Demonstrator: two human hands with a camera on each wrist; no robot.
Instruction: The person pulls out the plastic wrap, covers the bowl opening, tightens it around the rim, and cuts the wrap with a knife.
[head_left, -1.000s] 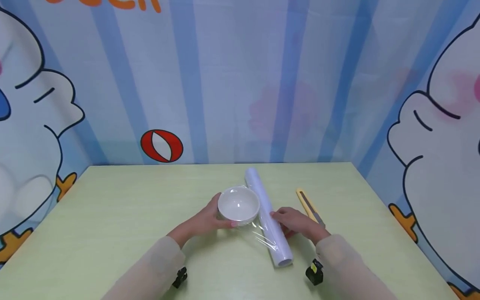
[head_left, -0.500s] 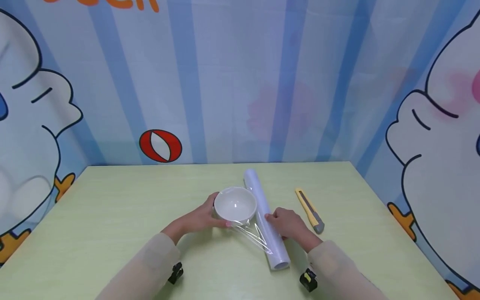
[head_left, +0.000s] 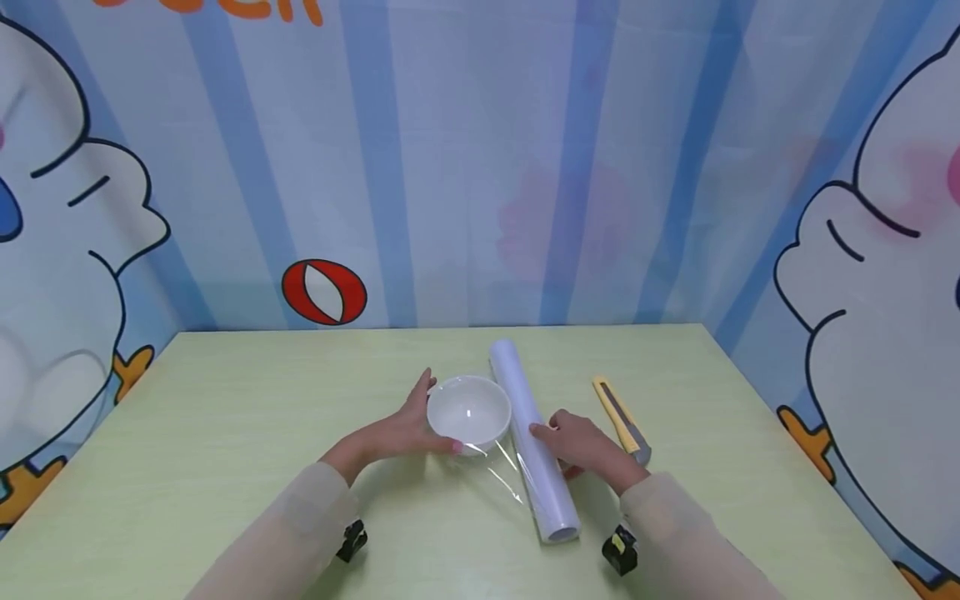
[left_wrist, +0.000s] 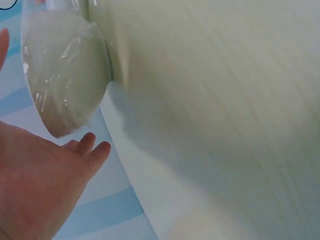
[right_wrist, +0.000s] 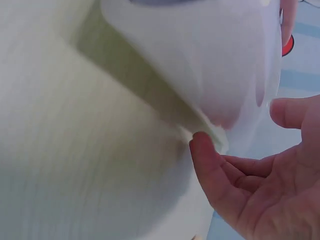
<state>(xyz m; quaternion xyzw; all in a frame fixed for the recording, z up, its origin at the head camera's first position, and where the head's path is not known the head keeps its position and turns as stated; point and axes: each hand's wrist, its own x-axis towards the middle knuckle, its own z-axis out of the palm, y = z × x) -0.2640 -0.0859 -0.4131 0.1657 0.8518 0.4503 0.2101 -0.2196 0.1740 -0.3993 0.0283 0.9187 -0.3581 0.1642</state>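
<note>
A white bowl (head_left: 468, 410) has clear film over its outside, and film (head_left: 501, 477) stretches from it to a pale lilac roll (head_left: 531, 442). My left hand (head_left: 401, 429) is at the bowl's left, its thumb at the front rim and its other fingers spread upward. In the left wrist view, a gap shows between that palm (left_wrist: 42, 175) and the filmed bowl (left_wrist: 67, 70). My right hand (head_left: 588, 448) holds the roll's right side, one finger reaching over the top. The right wrist view shows bent fingers (right_wrist: 204, 150) at the roll's edge (right_wrist: 185, 50).
A yellow and grey box cutter (head_left: 621, 418) lies right of the roll, close to my right hand. The pale green table (head_left: 285, 400) ends at a blue striped backdrop (head_left: 465, 167) with cartoon figures at both sides.
The bowl has shifted slightly left, widening its gap from the roll. My left fingers have lifted and spread from its side. My right hand has moved a little left along with the roll's near end.
</note>
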